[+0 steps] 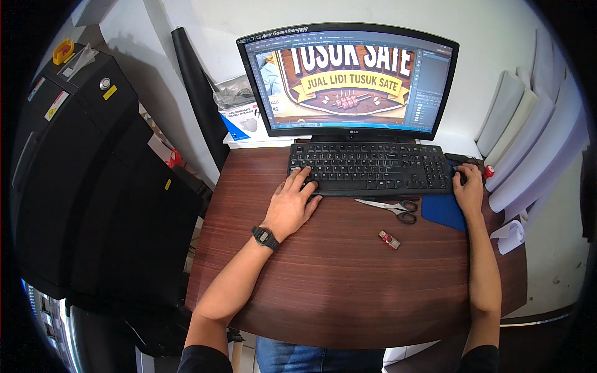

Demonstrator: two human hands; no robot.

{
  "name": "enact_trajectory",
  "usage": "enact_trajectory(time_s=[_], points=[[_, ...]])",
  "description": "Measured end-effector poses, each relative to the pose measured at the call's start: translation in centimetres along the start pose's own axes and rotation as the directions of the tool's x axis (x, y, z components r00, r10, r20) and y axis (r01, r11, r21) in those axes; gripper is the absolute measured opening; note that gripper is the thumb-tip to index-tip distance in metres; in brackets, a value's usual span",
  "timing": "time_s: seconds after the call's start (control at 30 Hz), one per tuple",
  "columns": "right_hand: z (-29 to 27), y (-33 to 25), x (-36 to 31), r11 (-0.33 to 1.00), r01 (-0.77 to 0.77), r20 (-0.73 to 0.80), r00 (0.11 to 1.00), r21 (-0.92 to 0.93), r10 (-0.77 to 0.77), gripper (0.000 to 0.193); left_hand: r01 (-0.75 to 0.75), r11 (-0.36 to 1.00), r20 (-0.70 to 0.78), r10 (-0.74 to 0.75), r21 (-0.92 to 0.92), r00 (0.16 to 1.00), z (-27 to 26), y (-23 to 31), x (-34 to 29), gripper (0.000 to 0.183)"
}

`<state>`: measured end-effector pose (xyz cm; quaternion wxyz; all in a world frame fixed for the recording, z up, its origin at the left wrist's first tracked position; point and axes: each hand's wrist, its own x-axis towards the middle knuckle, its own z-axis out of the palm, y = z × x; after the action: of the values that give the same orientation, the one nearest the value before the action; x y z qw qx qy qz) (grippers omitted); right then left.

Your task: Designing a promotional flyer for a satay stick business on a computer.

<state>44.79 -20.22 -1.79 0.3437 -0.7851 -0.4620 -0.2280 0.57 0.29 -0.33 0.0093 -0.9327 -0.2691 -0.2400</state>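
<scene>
My left hand [288, 203] lies over the left end of a black keyboard [367, 166], its fingers spread on the keys and a black digital watch [265, 237] on its wrist. At the keyboard's right end my right hand [470, 191] curls over a dark computer mouse [462, 178], which is mostly hidden under the fingers. A blue mouse pad [443, 212] shows beside that hand. Behind the keyboard stands a monitor [348, 124] showing a brown and yellow sign design in an editing program.
Black-handled scissors [393, 209] and a red and silver USB stick [389, 240] lie on the brown wooden desk [336, 280]. White paper rolls [528, 124] lean at the right. A mask box [247, 126] stands left of the monitor. A large black machine [81, 174] fills the left side.
</scene>
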Motion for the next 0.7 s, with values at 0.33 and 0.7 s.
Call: enact_trajectory(time_s=[0.33, 0.7], points=[[0.15, 0.07, -0.01, 1.000, 0.018, -0.018, 1.000, 0.003, -0.018, 0.019, -0.012, 1.000, -0.010, 0.012, 0.015, 1.000, -0.04, -0.05, -0.02, 0.033], [0.12, -0.11, 0.06, 1.000, 0.000, -0.010, 1.000, 0.008, 0.000, 0.019, -0.007, 1.000, -0.011, 0.007, 0.008, 1.000, -0.04, 0.01, -0.04, 0.032]])
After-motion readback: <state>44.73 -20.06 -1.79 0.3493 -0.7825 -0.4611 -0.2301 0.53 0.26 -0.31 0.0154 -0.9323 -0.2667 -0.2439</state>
